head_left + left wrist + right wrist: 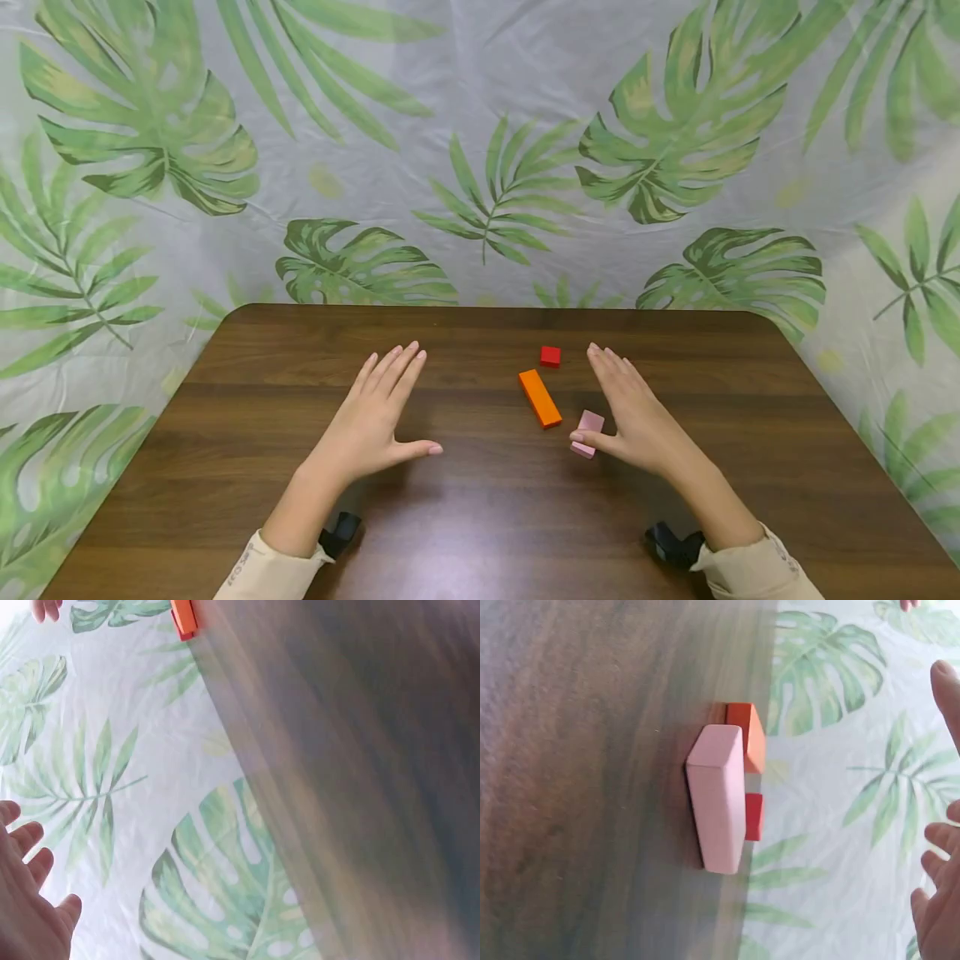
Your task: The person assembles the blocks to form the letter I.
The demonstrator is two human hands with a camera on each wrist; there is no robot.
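The step seemed to be a pause: the left hand (369, 425) and right hand (637, 417) were spread above the bench (465, 517), grasping nothing. The pink block (592, 419) lay nearest the right hand, whose thumb partly hid it in the head view; the orange block (540, 399) and red block (551, 355) lay farther off. Any pick-up would have called for lowering a hand and pinching. A leaf-print cloth (360, 142) hung behind.
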